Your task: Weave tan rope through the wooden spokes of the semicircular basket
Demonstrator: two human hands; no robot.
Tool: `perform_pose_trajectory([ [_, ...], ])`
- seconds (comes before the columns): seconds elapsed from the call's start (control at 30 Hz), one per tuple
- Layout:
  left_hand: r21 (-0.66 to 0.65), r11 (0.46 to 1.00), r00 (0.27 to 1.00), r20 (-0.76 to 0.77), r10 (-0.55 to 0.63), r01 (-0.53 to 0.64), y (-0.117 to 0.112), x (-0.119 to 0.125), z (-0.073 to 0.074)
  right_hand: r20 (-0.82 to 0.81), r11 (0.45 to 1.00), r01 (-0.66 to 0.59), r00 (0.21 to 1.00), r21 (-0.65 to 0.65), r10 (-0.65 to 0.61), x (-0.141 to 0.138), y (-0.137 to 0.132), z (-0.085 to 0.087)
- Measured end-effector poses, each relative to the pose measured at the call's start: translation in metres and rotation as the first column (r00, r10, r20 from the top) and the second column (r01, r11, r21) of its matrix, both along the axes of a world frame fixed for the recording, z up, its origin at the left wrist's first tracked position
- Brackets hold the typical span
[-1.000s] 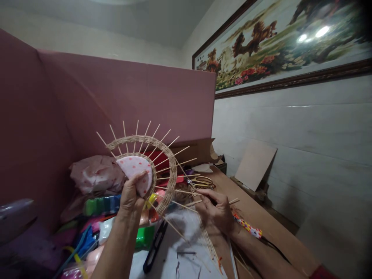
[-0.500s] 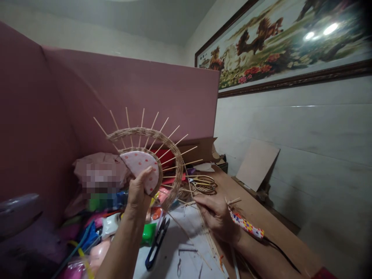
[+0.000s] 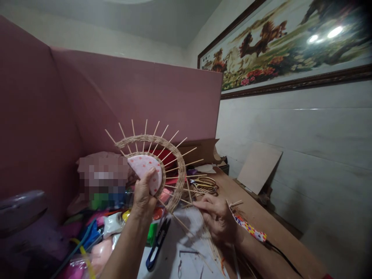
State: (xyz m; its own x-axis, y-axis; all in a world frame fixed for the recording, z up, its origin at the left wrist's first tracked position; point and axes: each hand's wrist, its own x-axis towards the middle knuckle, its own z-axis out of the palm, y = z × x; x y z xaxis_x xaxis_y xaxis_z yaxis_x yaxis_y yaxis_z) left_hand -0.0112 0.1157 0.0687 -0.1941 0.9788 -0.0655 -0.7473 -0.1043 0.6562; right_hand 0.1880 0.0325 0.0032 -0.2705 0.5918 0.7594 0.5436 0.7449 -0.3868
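My left hand (image 3: 144, 190) is closed on a half-round woven piece (image 3: 178, 155), its thumb pressed on the pale padded centre (image 3: 148, 170) with red dots. Thin wooden sticks fan outward through two bands of twisted brown cord. My right hand (image 3: 216, 217), to the right of the weave, pinches a thin cord (image 3: 188, 190) that runs up to the outer band. Loose straw-coloured strands (image 3: 213, 244) trail below that hand. The exact grip of its fingertips is partly hidden.
Dark thread snips (image 3: 158, 246) lie on the white work surface below. Gold-handled scissors (image 3: 205, 182) sit behind my right hand. A flower-patterned tool (image 3: 250, 228) with a black cable lies at the right. Bagged coloured materials (image 3: 112, 224) crowd the left. A pink panel (image 3: 139, 93) stands behind.
The woven piece has shifted a little to the right and downward with my left hand, tilting slightly. My right hand stays in nearly the same place, still pinching the cord.
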Motion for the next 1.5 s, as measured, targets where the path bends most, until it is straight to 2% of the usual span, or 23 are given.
perform_pose_trajectory([
  [0.2, -0.018, 0.998, 0.986, 0.158, -0.054, 0.057, 0.001, -0.008, 0.009, -0.228, 0.997, -0.07, 0.972, -0.018, 0.065, 0.003, 0.002, 0.0],
  [0.33, -0.045, 0.997, 0.985, 0.166, -0.052, 0.06, -0.003, -0.009, 0.013, -0.326, 0.989, -0.117, 0.942, -0.088, 0.082, 0.006, 0.008, -0.007],
  [0.47, -0.074, 0.993, 0.983, 0.162, -0.084, 0.097, -0.006, -0.01, 0.017, -0.543, 0.926, -0.269, 0.835, -0.265, 0.087, 0.01, 0.013, -0.014],
  [0.53, -0.075, 0.992, 0.982, 0.17, -0.088, 0.102, -0.007, -0.011, 0.018, -0.589, 0.896, -0.304, 0.806, -0.324, 0.06, 0.008, 0.013, -0.015],
  [0.63, -0.074, 0.993, 0.982, 0.168, -0.081, 0.094, -0.006, -0.009, 0.017, -0.536, 0.904, -0.237, 0.844, -0.355, 0.011, 0.002, 0.01, -0.014],
  [0.73, -0.065, 0.992, 0.979, 0.182, -0.097, 0.11, -0.005, -0.006, 0.015, -0.474, 0.913, -0.213, 0.88, -0.348, 0.024, -0.006, 0.006, -0.017],
  [0.87, -0.062, 0.987, 0.968, 0.215, -0.133, 0.149, -0.005, -0.002, 0.013, -0.474, 0.913, -0.229, 0.879, -0.336, 0.046, -0.013, 0.004, -0.023],
  [1.03, -0.065, 0.996, 0.98, 0.19, -0.049, 0.063, -0.005, 0.002, 0.01, -0.493, 0.908, -0.224, 0.87, -0.354, 0.023, -0.016, 0.002, -0.022],
  [1.13, -0.07, 0.996, 0.978, 0.206, -0.037, 0.052, -0.003, 0.003, 0.007, -0.503, 0.898, -0.222, 0.864, -0.379, 0.002, -0.017, 0.001, -0.021],
  [1.5, -0.041, 0.995, 0.984, 0.161, -0.08, 0.088, -0.001, 0.009, -0.003, -0.362, 0.947, -0.141, 0.932, -0.289, 0.029, -0.02, -0.002, -0.014],
])
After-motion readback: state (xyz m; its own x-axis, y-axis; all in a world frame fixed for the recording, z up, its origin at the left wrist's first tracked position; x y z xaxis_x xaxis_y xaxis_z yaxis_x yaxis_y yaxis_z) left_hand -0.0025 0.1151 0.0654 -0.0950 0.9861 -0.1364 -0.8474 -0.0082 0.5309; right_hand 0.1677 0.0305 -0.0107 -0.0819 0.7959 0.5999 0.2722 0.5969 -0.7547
